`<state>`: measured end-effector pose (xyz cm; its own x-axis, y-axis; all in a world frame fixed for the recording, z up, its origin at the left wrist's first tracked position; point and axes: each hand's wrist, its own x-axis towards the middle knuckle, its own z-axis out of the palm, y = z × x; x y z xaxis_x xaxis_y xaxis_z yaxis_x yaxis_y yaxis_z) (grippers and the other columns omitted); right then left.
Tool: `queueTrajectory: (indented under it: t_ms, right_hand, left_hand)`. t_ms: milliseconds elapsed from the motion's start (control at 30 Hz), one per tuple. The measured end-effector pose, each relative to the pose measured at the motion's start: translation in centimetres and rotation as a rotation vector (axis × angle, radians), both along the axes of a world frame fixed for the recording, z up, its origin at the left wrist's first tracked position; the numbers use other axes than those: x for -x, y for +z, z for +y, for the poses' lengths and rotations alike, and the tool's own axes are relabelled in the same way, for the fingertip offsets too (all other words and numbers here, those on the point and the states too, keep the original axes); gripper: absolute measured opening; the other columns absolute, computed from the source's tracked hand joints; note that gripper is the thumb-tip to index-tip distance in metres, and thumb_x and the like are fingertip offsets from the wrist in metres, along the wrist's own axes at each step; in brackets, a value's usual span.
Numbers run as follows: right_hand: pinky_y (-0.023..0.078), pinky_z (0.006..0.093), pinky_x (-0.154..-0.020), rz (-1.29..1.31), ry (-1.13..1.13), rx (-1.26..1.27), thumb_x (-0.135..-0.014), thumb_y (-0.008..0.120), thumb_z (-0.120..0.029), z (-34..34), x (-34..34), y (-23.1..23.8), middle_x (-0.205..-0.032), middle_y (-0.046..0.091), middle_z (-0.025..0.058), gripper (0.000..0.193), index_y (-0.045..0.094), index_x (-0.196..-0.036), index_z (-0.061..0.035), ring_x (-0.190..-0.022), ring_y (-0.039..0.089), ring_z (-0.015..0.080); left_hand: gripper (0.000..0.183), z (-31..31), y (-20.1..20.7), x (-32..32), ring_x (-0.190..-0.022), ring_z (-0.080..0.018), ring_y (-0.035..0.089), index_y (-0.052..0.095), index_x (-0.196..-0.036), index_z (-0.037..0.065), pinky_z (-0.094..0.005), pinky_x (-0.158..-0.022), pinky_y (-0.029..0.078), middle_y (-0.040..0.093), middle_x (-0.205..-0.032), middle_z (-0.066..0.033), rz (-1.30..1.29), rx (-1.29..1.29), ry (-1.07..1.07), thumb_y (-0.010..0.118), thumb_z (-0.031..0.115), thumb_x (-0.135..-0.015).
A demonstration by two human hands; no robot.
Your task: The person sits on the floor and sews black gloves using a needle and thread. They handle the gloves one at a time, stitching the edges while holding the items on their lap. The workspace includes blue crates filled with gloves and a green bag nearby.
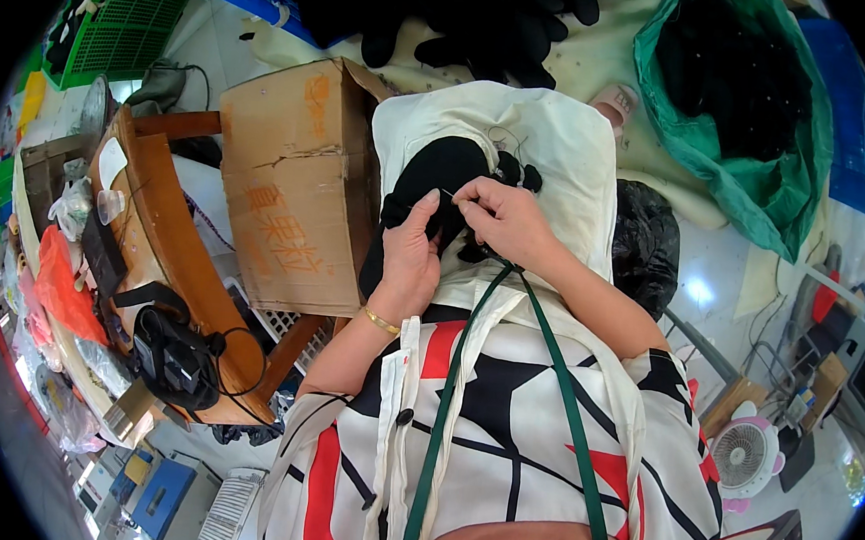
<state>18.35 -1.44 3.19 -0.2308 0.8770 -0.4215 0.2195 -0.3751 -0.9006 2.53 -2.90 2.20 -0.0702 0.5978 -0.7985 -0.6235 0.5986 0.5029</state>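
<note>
A soft black fabric piece (444, 166), its exact kind unclear, lies over a white cloth (575, 170) spread on my lap. My left hand (411, 261) grips the near part of this piece, thumb uppermost and fingers partly hidden. Just to its right, my right hand (508, 221) pinches thumb and forefinger together close to the left thumb. Whatever sits in that pinch is too small to name. Small dark scraps (516, 171) and thin loose threads rest on the white cloth beyond my right hand.
A cardboard box (288, 190) stands left of my lap, beside a wooden chair (188, 253) bearing a black bag (174, 357). Black glove-like pieces (510, 25) are heaped ahead. At the right are a green sack (656, 85), a black plastic bag (645, 250) and a fan (744, 449).
</note>
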Motion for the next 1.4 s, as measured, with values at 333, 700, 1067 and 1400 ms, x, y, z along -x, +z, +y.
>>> queueTrajectory:
  t_ms: [333, 700, 1067, 1400]
  right_hand:
    - [0.046, 0.0257, -0.052, -0.027, 0.031, -0.038, -0.091, 0.059, -0.010, 0.1, 0.1, -0.1, -0.068, 0.061, 0.0035, 0.013, 0.064, -0.099, -0.0011, -0.054, 0.057, 0.0084]
    - [0.049, 0.0277, -0.054, -0.018, 0.044, 0.056, -0.086, 0.059, -0.009, 0.8, 0.0, 0.9, -0.067, 0.063, 0.0068, 0.014, 0.064, -0.094, 0.0021, -0.054, 0.060, 0.0108]
    - [0.044, 0.0249, -0.052, 0.068, 0.060, 0.084, -0.094, 0.057, -0.013, 0.6, 0.1, -0.6, -0.067, 0.057, -0.0003, 0.012, 0.059, -0.097, -0.0010, -0.056, 0.054, 0.0064]
    - [0.050, 0.0297, -0.058, 0.033, 0.027, 0.014, -0.093, 0.056, -0.011, -0.5, 0.0, -0.6, -0.073, 0.062, 0.0074, 0.012, 0.058, -0.102, -0.0024, -0.058, 0.060, 0.0129]
  left_hand:
    - [0.020, 0.2, 0.8, -0.1, -0.099, -0.0090, 0.056, 0.068, -0.100, 0.012, -0.0363, -0.094, 0.039, 0.065, -0.100, 0.0040, -0.014, -0.013, 0.002, 0.077, 0.020, -0.083]
    - [0.019, 0.0, 0.4, -0.1, -0.096, -0.0091, 0.058, 0.068, -0.099, 0.011, -0.0341, -0.091, 0.042, 0.066, -0.099, 0.0027, -0.019, -0.005, 0.014, 0.077, 0.017, -0.084]
    - [0.023, -0.6, 0.9, -0.8, -0.096, -0.0119, 0.062, 0.066, -0.107, 0.006, -0.0313, -0.086, 0.049, 0.068, -0.102, -0.0017, 0.026, -0.098, 0.008, 0.074, 0.012, -0.086]
    - [0.026, 0.3, 1.0, -0.3, -0.090, -0.0119, 0.061, 0.065, -0.105, 0.007, -0.0300, -0.081, 0.048, 0.065, -0.097, 0.0002, 0.034, -0.020, -0.014, 0.076, 0.016, -0.083]
